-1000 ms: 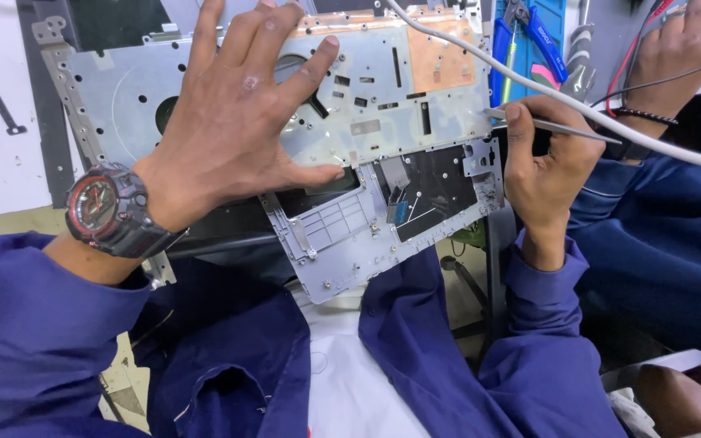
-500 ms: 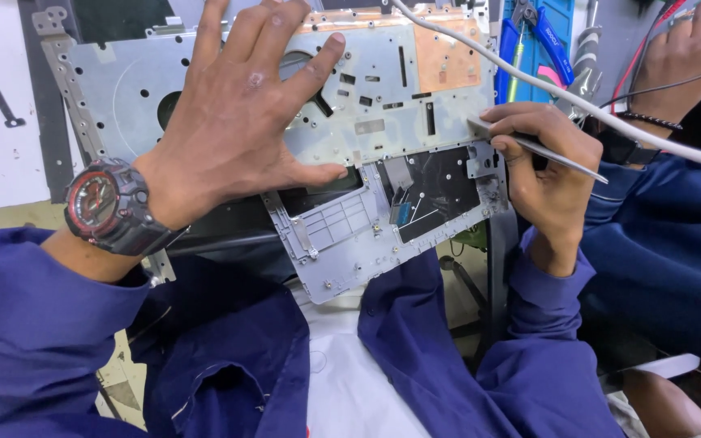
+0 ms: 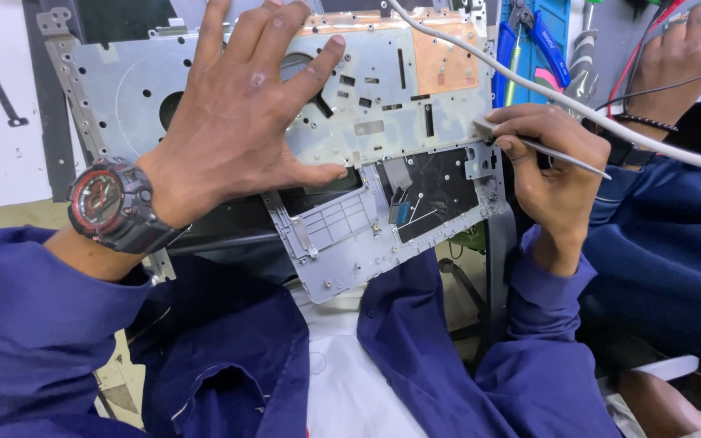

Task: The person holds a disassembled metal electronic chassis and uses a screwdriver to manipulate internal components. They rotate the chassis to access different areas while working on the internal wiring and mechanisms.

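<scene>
The right hand (image 3: pixel 549 166) has raised its gripped thin tool (image 3: pixel 557 152) to the laptop chassis (image 3: pixel 350 122) right edge; the left hand (image 3: pixel 241 122) stays splayed flat on it.

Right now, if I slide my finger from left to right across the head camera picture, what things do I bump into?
Small black bracket → red and black wristwatch → left hand pressed flat on the metal panel → right hand holding a thin silver tool → another person's hand.
</scene>
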